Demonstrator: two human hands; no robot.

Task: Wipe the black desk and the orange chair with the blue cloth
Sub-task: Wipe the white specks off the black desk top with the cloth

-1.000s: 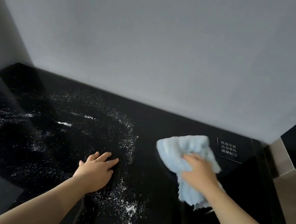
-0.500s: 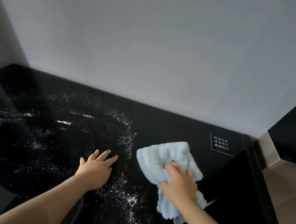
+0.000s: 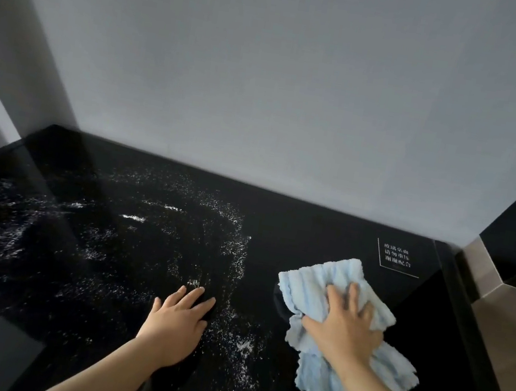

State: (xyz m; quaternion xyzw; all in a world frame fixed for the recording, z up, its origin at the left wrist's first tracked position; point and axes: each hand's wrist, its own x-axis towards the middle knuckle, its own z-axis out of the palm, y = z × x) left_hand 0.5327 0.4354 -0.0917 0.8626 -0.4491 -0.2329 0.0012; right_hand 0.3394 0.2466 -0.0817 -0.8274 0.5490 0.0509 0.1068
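Blue cloth (image 3: 311, 290) under flat right hand (image 3: 343, 333)

Grey wall (image 3: 267, 79), small white-lettered sign (image 3: 398, 258), white specks (image 3: 235, 245) scattered in an arc

Pale blue ribbed cloth (image 3: 332, 293); glossy black desk (image 3: 310, 236), white-speckled

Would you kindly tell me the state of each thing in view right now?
Glossy black desk: white specks across left and middle.
Ribbed light-blue cloth: crumpled, pressed onto the desk.
Right hand: fingers spread, pressing the cloth.
Left hand: flat on the desk.
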